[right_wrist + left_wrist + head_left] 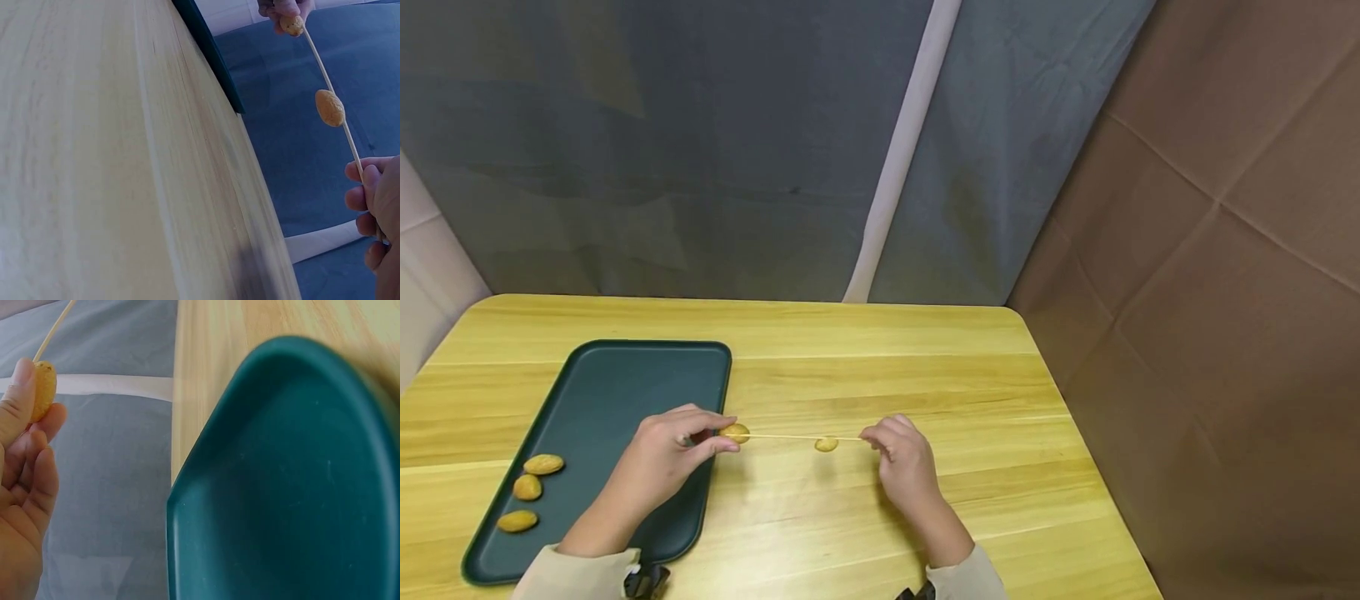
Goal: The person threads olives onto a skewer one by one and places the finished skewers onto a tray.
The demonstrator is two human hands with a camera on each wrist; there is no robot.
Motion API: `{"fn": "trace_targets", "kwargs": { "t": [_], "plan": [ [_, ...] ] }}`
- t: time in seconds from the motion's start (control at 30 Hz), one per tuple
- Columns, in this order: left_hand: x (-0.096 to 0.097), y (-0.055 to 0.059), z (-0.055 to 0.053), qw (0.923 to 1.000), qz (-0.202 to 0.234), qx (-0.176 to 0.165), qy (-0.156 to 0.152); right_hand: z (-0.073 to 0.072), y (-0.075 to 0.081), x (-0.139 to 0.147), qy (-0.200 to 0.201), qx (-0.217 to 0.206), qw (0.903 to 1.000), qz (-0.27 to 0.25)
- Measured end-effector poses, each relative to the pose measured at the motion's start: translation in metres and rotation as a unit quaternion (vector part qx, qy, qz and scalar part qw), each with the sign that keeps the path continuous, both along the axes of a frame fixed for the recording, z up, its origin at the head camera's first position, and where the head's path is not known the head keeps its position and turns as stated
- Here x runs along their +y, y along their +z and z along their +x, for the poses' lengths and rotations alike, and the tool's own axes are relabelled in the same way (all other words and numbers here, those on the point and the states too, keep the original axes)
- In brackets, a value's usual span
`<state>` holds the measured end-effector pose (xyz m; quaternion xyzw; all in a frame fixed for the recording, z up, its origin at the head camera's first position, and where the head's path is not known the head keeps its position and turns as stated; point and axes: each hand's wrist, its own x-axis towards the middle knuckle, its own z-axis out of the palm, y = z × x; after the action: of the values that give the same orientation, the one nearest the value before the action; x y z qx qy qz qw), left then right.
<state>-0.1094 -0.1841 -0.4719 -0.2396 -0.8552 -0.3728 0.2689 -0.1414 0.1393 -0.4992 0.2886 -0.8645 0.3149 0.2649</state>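
Observation:
A thin wooden skewer [782,436] runs nearly level between the two hands above the table. My right hand [907,462] grips its right end, fingers curled round the stick in the right wrist view. Partway along the skewer sits an oval yellow-brown piece [330,108], like a small potato. Between thumb and fingers my left hand [662,458] pinches a second such piece [44,392] at the skewer's left end. How deep the tip goes into it is hidden. Three more oval pieces [543,464] lie along the left side of a dark green tray [647,367].
The tray stands on the left part of a wood-grain table [1000,467], under my left forearm. Grey cloth [700,150] with a pale strip [902,150] hangs behind the table. Brown cloth [1225,333] borders the right side.

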Motion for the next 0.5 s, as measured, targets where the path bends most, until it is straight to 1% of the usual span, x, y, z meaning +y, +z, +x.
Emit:
{"fn": "trace_targets", "kwargs": {
  "t": [0.27, 0.5],
  "plan": [
    [0.0002, 0.0007, 0.0006, 1.0, -0.007, -0.002, -0.001, 0.0006, 0.001, 0.0, -0.004, 0.01, 0.9999, 0.003],
    [0.0008, 0.0019, 0.0013, 0.9999, -0.01, -0.01, -0.009, 0.0, -0.0004, 0.0001, 0.004, 0.015, 0.9999, -0.003]
  ]
}}
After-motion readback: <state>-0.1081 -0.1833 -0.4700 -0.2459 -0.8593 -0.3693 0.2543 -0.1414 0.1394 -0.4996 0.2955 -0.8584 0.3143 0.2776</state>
